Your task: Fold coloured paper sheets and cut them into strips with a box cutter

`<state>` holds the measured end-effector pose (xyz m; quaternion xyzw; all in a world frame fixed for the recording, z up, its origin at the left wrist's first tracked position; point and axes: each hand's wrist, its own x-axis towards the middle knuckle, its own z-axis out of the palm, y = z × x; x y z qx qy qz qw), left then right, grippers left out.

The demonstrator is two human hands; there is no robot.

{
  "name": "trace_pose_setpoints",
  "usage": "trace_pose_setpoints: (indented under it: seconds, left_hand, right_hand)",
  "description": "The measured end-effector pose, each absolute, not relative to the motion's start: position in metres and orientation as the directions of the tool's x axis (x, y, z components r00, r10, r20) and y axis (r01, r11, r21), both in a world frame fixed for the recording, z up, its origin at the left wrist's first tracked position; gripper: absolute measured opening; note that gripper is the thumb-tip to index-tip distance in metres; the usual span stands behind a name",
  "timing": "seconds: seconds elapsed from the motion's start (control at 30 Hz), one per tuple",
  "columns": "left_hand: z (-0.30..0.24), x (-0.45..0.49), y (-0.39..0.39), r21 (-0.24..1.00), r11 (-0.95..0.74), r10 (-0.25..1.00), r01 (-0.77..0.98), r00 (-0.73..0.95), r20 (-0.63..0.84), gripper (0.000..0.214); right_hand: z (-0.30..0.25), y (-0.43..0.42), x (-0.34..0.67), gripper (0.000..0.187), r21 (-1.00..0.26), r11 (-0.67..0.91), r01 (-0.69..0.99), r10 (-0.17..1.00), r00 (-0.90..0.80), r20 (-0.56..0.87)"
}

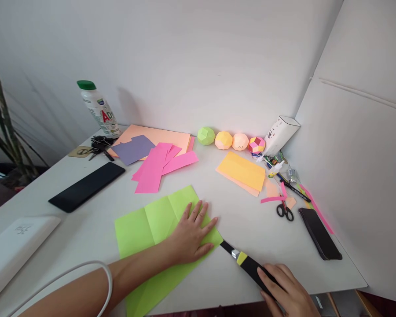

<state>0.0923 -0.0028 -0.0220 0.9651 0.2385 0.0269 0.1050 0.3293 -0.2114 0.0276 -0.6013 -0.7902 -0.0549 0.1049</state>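
A creased sheet of light green paper (135,233) lies on the white table. Pressing flat on its right part is my left hand (193,235), fingers spread. My right hand (287,290) grips the handle of a black and yellow utility knife (251,266). The knife's dark blade meets the paper's right corner; whether it is under the sheet there I cannot tell. Beyond the green sheet lie several pink paper strips (153,171). Yellow paper (244,171) rests over a peach piece, farther back to the right.
Paper balls, the green one (206,136) leftmost, line the wall. At right are scissors (285,211), a glue bottle (276,169) and a phone (320,233). A black slab (87,186), a white device (16,251) with a cable, and a bottle (100,108) stand left.
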Motion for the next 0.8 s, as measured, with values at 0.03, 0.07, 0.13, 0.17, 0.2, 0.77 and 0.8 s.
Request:
trace_pose_setpoints:
  seconds: [0.03, 0.07, 0.13, 0.17, 0.2, 0.77, 0.8]
  left_hand:
    - [-0.022, 0.092, -0.003, 0.218, -0.865, 0.464, 0.452, 0.886, 0.005, 0.068]
    - [-0.022, 0.092, -0.003, 0.219, -0.866, 0.463, 0.449, 0.886, 0.011, 0.068]
    - [-0.023, 0.091, -0.002, 0.220, -0.869, 0.459, 0.443, 0.888, 0.024, 0.068]
    - [-0.023, 0.091, -0.002, 0.220, -0.870, 0.458, 0.440, 0.889, 0.032, 0.068]
    - [-0.023, 0.091, -0.002, 0.218, -0.872, 0.457, 0.439, 0.889, 0.040, 0.068]
    - [-0.026, 0.091, -0.002, 0.162, -0.883, 0.459, 0.441, 0.883, 0.097, 0.068]
    - [-0.026, 0.092, -0.002, 0.166, -0.883, 0.458, 0.440, 0.884, 0.097, 0.068]
  right_hand:
    - [0.027, -0.210, 0.329, 0.035, -0.054, 0.265, 0.963, 0.942, -0.246, 0.229]
    - [0.027, -0.209, 0.328, 0.035, -0.067, 0.259, 0.963, 0.945, -0.238, 0.226]
    - [0.027, -0.206, 0.327, 0.034, -0.088, 0.252, 0.964, 0.947, -0.227, 0.227]
    - [0.027, -0.205, 0.327, 0.033, -0.096, 0.254, 0.963, 0.947, -0.227, 0.230]
    - [0.028, -0.203, 0.326, 0.032, -0.102, 0.254, 0.962, 0.946, -0.226, 0.232]
    - [0.034, -0.173, 0.324, 0.031, -0.142, 0.263, 0.954, 0.951, -0.232, 0.204]
    - [0.034, -0.171, 0.324, 0.031, -0.143, 0.262, 0.954, 0.952, -0.231, 0.203]
